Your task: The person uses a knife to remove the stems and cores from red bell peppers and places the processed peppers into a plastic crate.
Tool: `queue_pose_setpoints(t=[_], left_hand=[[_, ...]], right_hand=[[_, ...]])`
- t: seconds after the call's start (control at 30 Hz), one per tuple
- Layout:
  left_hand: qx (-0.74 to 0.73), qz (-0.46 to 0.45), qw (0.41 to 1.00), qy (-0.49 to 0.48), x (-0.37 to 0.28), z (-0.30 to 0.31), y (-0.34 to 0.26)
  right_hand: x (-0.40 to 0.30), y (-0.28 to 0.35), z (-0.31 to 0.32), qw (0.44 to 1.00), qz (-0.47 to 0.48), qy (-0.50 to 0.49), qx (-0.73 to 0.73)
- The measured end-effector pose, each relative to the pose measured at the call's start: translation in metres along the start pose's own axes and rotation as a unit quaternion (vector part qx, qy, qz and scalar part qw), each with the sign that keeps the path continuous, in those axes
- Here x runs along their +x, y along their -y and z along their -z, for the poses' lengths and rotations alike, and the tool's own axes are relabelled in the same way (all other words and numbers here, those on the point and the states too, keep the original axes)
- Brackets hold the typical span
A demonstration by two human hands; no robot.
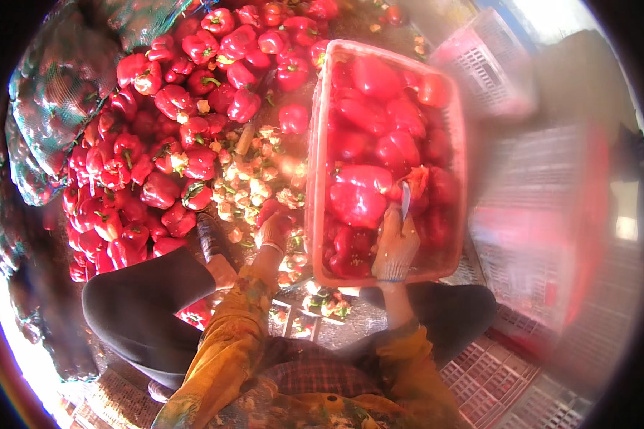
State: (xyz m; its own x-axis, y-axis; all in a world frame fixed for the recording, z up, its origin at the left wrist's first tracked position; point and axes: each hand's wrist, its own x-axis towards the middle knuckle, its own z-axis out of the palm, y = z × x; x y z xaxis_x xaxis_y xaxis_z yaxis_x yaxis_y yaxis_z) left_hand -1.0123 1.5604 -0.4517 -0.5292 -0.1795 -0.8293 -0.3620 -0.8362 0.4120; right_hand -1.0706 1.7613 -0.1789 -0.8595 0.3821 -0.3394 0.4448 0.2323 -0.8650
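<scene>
My left hand (271, 234), in a light knitted glove, grips a red bell pepper (269, 210) low over the ground beside the crate. My right hand (396, 248), gloved the same way, holds a small knife (405, 200) with its blade pointing away from me. It is over the near part of a pink plastic crate (317, 214) filled with red peppers (358, 187). An orange-red piece of pepper (417, 179) shows just beyond the blade; whether the knife touches it I cannot tell. The handle is hidden in my fist.
A large heap of red bell peppers (161, 190) spreads to the left. Cut-off pepper cores (249, 185) lie between heap and crate. Full green mesh sacks (64, 91) stand at the far left. Perforated plastic crates (488, 359) and a blurred stack of crates (531, 214) are at the right.
</scene>
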Motion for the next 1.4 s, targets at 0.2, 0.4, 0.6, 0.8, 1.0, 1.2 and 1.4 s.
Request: queue_pose_setpoints(t=[0.2,0.4,0.6,0.8,1.0,1.2,1.4], left_hand=[[-0.057,-0.040,0.997,-0.030,-0.008,-0.023,-0.003],[-0.005,-0.231,0.973,-0.013,-0.081,-0.065,-0.062],[0.107,-0.411,0.897,0.122,-0.212,-0.114,-0.110],[0.144,-0.492,0.849,0.126,-0.288,-0.110,-0.089],[0.181,-0.528,0.823,0.106,-0.299,-0.092,-0.097],[0.148,-0.349,0.887,0.264,-0.340,-0.098,-0.109],[0.226,-0.256,0.872,0.351,-0.325,-0.078,-0.085]], right_hand=[[0.011,-0.023,-0.002,0.985,0.099,-0.034,-0.136],[0.001,-0.008,0.002,0.988,0.114,-0.022,-0.103],[-0.076,0.040,0.001,0.966,0.160,0.186,-0.086],[-0.109,0.050,0.008,0.900,0.367,0.197,-0.128],[-0.150,0.005,0.045,0.886,0.377,0.227,-0.146],[-0.135,0.042,0.085,0.959,0.194,0.207,0.019],[-0.128,0.070,0.099,0.899,0.095,0.427,-0.014]])
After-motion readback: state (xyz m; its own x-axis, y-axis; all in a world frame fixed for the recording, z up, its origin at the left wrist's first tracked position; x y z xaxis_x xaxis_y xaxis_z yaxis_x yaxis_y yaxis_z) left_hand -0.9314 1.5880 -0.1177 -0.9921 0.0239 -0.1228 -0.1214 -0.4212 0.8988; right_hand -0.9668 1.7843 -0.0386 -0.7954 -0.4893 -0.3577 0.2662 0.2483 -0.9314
